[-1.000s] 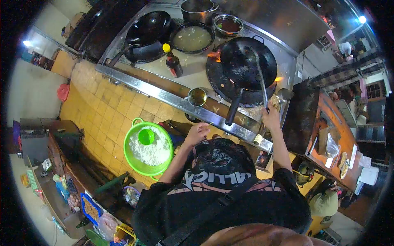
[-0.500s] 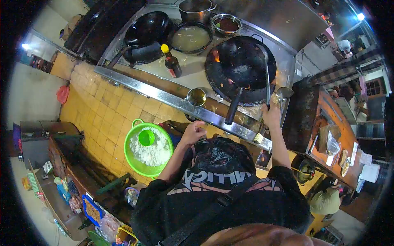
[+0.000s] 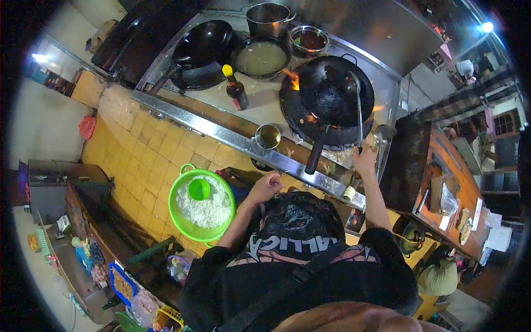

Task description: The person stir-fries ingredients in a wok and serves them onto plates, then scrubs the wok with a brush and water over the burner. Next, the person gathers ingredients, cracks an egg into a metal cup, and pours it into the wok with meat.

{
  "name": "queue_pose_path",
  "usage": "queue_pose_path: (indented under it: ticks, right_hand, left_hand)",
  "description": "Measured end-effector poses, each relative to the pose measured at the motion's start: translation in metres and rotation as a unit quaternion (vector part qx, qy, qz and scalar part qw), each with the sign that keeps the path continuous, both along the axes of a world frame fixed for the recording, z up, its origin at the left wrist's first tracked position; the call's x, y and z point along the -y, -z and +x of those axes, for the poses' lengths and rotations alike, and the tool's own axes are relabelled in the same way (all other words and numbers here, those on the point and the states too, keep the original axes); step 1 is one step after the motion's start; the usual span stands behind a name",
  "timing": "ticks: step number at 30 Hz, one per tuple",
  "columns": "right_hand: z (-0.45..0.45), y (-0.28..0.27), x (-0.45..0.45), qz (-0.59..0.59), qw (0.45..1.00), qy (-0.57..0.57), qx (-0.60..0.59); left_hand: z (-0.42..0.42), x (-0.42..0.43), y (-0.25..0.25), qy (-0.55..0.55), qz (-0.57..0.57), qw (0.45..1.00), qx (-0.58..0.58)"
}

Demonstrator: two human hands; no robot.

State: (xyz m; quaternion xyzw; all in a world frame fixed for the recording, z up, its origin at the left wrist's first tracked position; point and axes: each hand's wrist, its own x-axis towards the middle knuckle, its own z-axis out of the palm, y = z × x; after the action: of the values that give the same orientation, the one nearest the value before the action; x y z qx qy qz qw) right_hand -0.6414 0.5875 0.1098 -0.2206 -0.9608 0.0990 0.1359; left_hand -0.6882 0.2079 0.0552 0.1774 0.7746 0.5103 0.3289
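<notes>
My right hand (image 3: 364,161) is closed around the long handle of a ladle (image 3: 359,113), whose bowl end rests inside a black wok (image 3: 329,102) on the lit burner. Flames (image 3: 293,82) lick up at the wok's left rim. The wok's own handle (image 3: 315,155) points toward me, with no hand on it. My left hand (image 3: 266,187) hovers in front of my body, fingers curled, with nothing visible in it. Beyond it, on the stove's front ledge, stands a metal cup of yellowish liquid (image 3: 268,136). A second ladle (image 3: 385,131) lies right of the wok.
Left of me is a green basin of white rice (image 3: 207,213) with a green cup (image 3: 199,189) in it. The stove also holds a yellow-capped sauce bottle (image 3: 236,93), a pan of cloudy liquid (image 3: 261,58), another wok (image 3: 202,44) and a pot (image 3: 269,21). A wooden table (image 3: 448,160) stands right.
Flames have grown at the wok's left rim and now show at its right side. The view has shifted slightly. My left hand sits a little lower; my right hand keeps hold of the ladle.
</notes>
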Motion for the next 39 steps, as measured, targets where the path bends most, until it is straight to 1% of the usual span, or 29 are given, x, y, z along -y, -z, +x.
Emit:
queue_pose_path:
  ticks: [2,3,4,5,6,7,8,9,10,12,13,14,16,17,20,21,22,23,26,28,29,31,32,34,35,36,37,38,39]
  right_hand:
    - [0.011,-0.009,0.010,-0.041,0.992,-0.062,-0.102]
    - [0.016,-0.050,0.028,-0.351,0.936,0.003,0.000]
    - [0.018,-0.079,0.037,-0.621,0.774,0.070,0.103]
    - [0.021,-0.087,0.028,-0.700,0.704,0.094,0.079]
    - [0.013,-0.087,0.025,-0.698,0.706,0.091,0.077]
    - [0.000,-0.084,0.020,-0.560,0.826,0.028,0.056]
    - [-0.010,-0.076,0.018,-0.403,0.914,-0.033,0.035]
    - [-0.026,-0.043,0.014,-0.100,0.991,-0.051,-0.073]
    - [-0.039,-0.035,0.017,-0.101,0.991,-0.053,-0.076]
    - [-0.061,-0.027,0.025,-0.106,0.992,0.067,0.000]
    - [-0.063,-0.011,0.025,-0.163,0.984,0.014,-0.078]
    - [-0.058,0.004,0.020,-0.181,0.983,0.012,-0.011]
    - [-0.037,-0.046,0.029,-0.533,0.842,0.011,0.080]
    - [-0.025,-0.056,0.025,-0.532,0.842,0.010,0.082]
    - [0.000,-0.061,-0.005,-0.507,0.855,0.019,0.106]
    - [-0.002,-0.052,-0.011,-0.328,0.944,-0.018,0.036]
    - [-0.006,-0.043,-0.013,-0.135,0.989,-0.055,-0.036]
    - [-0.006,-0.035,-0.015,-0.132,0.990,-0.025,-0.040]
    - [-0.001,-0.018,-0.018,-0.048,0.998,0.007,-0.044]
    - [0.016,-0.004,-0.008,-0.062,0.997,0.004,-0.045]
    - [0.025,-0.001,-0.002,-0.266,0.964,0.015,0.012]
    - [0.023,-0.081,0.034,-0.616,0.780,0.050,0.100]
    - [0.025,-0.093,0.027,-0.664,0.742,0.064,0.068]
    - [0.018,-0.084,0.006,-0.601,0.798,-0.023,0.024]
    - [0.011,-0.078,-0.002,-0.493,0.867,0.010,0.074]
    - [0.006,-0.065,-0.004,-0.496,0.865,0.011,0.073]
    - [0.000,-0.052,-0.004,-0.273,0.962,-0.008,0.022]
    - [-0.002,-0.041,-0.005,-0.033,0.999,-0.025,-0.031]
    - [-0.002,-0.063,0.007,-0.136,0.991,0.018,0.005]
  left_hand:
    - [0.000,0.004,0.003,-0.012,0.009,1.000,0.006]
    - [0.002,0.005,0.003,-0.030,0.003,1.000,-0.008]
    - [0.003,0.006,0.004,-0.048,-0.002,0.999,-0.023]
    - [0.005,0.007,0.004,-0.049,-0.001,0.999,-0.024]
    - [0.004,0.007,0.005,-0.054,-0.003,0.999,-0.004]
    - [0.002,0.004,0.002,-0.060,-0.004,0.998,0.016]
    - [0.004,0.003,-0.001,-0.063,-0.004,0.998,0.017]
    - [0.004,0.002,-0.015,-0.048,-0.003,0.999,0.013]
    - [0.001,0.000,-0.023,-0.032,0.000,0.999,0.005]
    - [0.003,0.000,-0.025,-0.039,-0.013,0.999,-0.015]
    - [0.003,0.000,-0.025,-0.044,-0.025,0.998,-0.032]
    - [0.002,0.000,-0.024,-0.050,-0.023,0.998,-0.035]
    - [0.006,0.002,-0.015,-0.077,-0.009,0.997,0.008]
    - [0.005,0.003,-0.008,-0.078,-0.008,0.997,0.010]
    - [0.012,0.001,0.008,-0.043,-0.043,0.998,-0.013]
    - [0.012,-0.001,0.004,-0.038,-0.050,0.997,-0.039]
    - [0.011,-0.002,0.005,-0.032,-0.058,0.996,-0.068]
    - [0.009,-0.004,0.005,-0.035,-0.011,0.999,-0.029]
    - [0.005,-0.010,-0.002,0.011,-0.041,0.996,-0.082]
    - [0.004,-0.013,0.007,0.007,-0.034,0.997,-0.072]
    - [0.005,-0.016,0.013,0.002,-0.026,0.998,-0.061]
    - [0.005,-0.024,0.003,0.007,-0.034,0.998,-0.049]
    - [0.004,-0.028,-0.006,0.012,-0.044,0.998,-0.041]
    - [0.003,-0.034,-0.021,0.028,-0.033,0.998,-0.046]
    - [0.005,-0.034,-0.025,0.041,-0.023,0.997,-0.053]
    - [0.007,-0.033,-0.023,0.042,-0.027,0.997,-0.053]
    - [0.007,-0.033,-0.019,0.041,-0.032,0.997,-0.059]
    - [0.006,-0.032,-0.015,0.039,-0.037,0.996,-0.065]
    - [0.006,-0.029,-0.014,0.040,-0.039,0.996,-0.067]
